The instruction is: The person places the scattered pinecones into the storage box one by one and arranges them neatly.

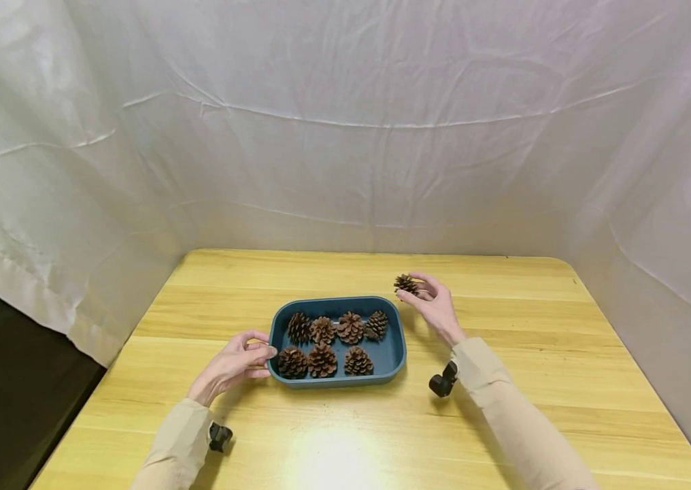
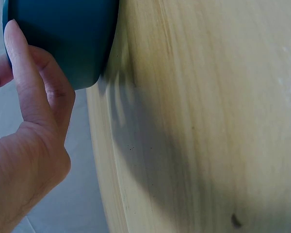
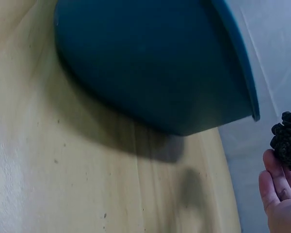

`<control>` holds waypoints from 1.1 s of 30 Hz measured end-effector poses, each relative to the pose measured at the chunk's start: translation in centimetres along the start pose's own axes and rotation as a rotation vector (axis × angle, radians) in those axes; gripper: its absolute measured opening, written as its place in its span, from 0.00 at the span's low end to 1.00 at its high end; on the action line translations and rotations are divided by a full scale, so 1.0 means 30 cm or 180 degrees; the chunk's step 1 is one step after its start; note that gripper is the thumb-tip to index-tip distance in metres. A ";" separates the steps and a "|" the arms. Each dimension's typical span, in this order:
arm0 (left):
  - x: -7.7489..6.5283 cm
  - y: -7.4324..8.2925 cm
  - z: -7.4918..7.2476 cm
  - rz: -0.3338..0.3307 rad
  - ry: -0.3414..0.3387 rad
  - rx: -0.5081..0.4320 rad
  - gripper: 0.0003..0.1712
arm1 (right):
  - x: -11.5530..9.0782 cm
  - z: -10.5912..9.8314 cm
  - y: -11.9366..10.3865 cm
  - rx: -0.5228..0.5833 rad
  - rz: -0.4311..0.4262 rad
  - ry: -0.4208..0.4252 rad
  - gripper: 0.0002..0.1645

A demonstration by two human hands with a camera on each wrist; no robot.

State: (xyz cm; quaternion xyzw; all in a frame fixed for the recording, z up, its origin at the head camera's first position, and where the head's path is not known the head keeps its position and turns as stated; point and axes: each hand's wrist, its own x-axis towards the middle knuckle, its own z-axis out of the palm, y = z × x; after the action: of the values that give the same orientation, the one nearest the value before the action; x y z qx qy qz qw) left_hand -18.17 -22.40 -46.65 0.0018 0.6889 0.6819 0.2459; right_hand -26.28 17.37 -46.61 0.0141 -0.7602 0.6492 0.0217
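A blue rectangular tray (image 1: 382, 380) stands on the wooden table with several brown pine cones in two rows: four-sided scales show on the back row's large pine cone (image 1: 350, 328), and another pine cone (image 1: 322, 361) sits in front. My left hand (image 1: 237, 361) holds the tray's left end, thumb on the rim and fingers against the outer wall. Just beyond the tray's back right corner, my right hand (image 1: 434, 304) pinches a pine cone (image 1: 406, 284) between thumb and fingers, above the table. In the right wrist view this held pine cone (image 3: 287, 141) is partly cut off by the frame edge.
The light wooden table (image 1: 535, 354) extends on both sides of the tray. Pale cloth curtains (image 1: 358, 170) hang behind and beside it. A dark surface (image 1: 9, 395) lies past the left edge. Each sleeve carries a small black wrist camera (image 1: 443, 381).
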 end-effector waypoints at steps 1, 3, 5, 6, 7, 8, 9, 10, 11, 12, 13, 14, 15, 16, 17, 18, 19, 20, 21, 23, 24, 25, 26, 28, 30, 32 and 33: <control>-0.001 0.001 0.001 0.0001 -0.0003 0.0001 0.23 | -0.002 0.001 -0.003 -0.0007 -0.0032 -0.0029 0.35; -0.002 0.003 0.001 0.0002 -0.0010 -0.0005 0.23 | -0.005 0.004 -0.008 0.0019 -0.0065 -0.0061 0.33; -0.003 0.004 0.001 0.0014 -0.0029 -0.0007 0.23 | -0.007 0.005 -0.013 -0.0003 -0.0089 -0.0080 0.32; -0.003 0.004 0.001 0.0017 -0.0032 -0.0011 0.23 | -0.010 0.005 -0.017 -0.0021 -0.0103 -0.0085 0.32; -0.003 0.004 0.001 0.0025 -0.0044 -0.0007 0.22 | -0.011 0.005 -0.020 -0.0019 -0.0109 -0.0089 0.31; -0.003 0.004 0.000 0.0029 -0.0047 -0.0011 0.22 | -0.013 0.005 -0.022 -0.0011 -0.0116 -0.0094 0.31; -0.003 0.004 0.000 0.0034 -0.0048 -0.0013 0.22 | -0.015 0.005 -0.027 -0.0014 -0.0125 -0.0099 0.31; -0.003 0.004 0.000 0.0035 -0.0048 -0.0013 0.22 | -0.017 0.004 -0.030 -0.0017 -0.0132 -0.0112 0.31; -0.003 0.004 0.000 0.0036 -0.0046 -0.0011 0.22 | -0.019 0.004 -0.034 -0.0009 -0.0137 -0.0129 0.31; -0.004 0.004 0.000 0.0035 -0.0044 -0.0008 0.22 | -0.022 0.004 -0.037 -0.0013 -0.0138 -0.0146 0.31; -0.003 0.004 0.000 0.0027 -0.0035 -0.0010 0.22 | -0.024 0.004 -0.040 -0.0010 -0.0125 -0.0165 0.31; -0.003 0.004 0.000 0.0023 -0.0031 -0.0009 0.22 | -0.027 0.003 -0.043 -0.0022 -0.0110 -0.0196 0.31; -0.003 0.004 0.000 0.0021 -0.0031 -0.0007 0.23 | -0.029 0.002 -0.047 -0.0043 -0.0089 -0.0219 0.31; -0.003 0.005 0.000 0.0018 -0.0032 -0.0007 0.23 | -0.032 0.002 -0.050 -0.0056 -0.0064 -0.0246 0.31; -0.003 0.004 0.000 0.0014 -0.0030 -0.0011 0.23 | -0.036 0.000 -0.054 -0.0067 -0.0032 -0.0271 0.31; -0.002 0.003 -0.001 0.0014 -0.0032 -0.0013 0.23 | -0.039 0.000 -0.057 -0.0088 -0.0002 -0.0297 0.32; -0.001 0.003 -0.002 0.0015 -0.0036 -0.0012 0.22 | -0.042 0.000 -0.061 -0.0093 0.0022 -0.0331 0.32; -0.002 0.003 -0.003 0.0021 -0.0039 -0.0010 0.22 | -0.044 0.000 -0.065 -0.0087 0.0041 -0.0365 0.32; -0.001 0.003 -0.002 0.0020 -0.0039 -0.0011 0.22 | -0.047 0.000 -0.068 -0.0095 0.0050 -0.0387 0.33; 0.000 0.003 -0.002 0.0010 -0.0017 -0.0017 0.22 | -0.052 0.001 -0.075 -0.0102 0.0047 -0.0444 0.33; 0.000 0.003 -0.002 0.0011 -0.0016 -0.0011 0.22 | -0.054 0.001 -0.077 -0.0114 0.0029 -0.0470 0.33; 0.000 0.004 -0.001 0.0008 -0.0011 -0.0004 0.22 | -0.057 0.001 -0.079 -0.0122 0.0009 -0.0491 0.33; 0.000 0.004 0.000 0.0004 -0.0005 -0.0003 0.22 | -0.059 0.001 -0.081 -0.0137 -0.0022 -0.0507 0.33; 0.001 0.003 -0.001 0.0002 -0.0006 -0.0005 0.22 | -0.062 0.001 -0.084 -0.0169 -0.0108 -0.0547 0.32; 0.001 0.002 -0.001 0.0007 -0.0018 -0.0012 0.22 | -0.065 0.001 -0.087 -0.0198 -0.0192 -0.0589 0.32; 0.002 0.001 -0.002 0.0005 -0.0020 -0.0029 0.22 | -0.068 0.003 -0.089 -0.0215 -0.0265 -0.0635 0.31; 0.002 0.001 -0.002 0.0003 -0.0019 -0.0037 0.21 | -0.070 0.004 -0.090 -0.0233 -0.0280 -0.0654 0.30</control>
State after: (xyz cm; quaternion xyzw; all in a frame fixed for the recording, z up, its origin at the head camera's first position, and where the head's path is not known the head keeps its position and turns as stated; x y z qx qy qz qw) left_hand -18.26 -22.43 -46.65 0.0027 0.6841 0.6860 0.2476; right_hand -24.07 16.81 -44.06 0.1132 -0.7803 0.6145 -0.0273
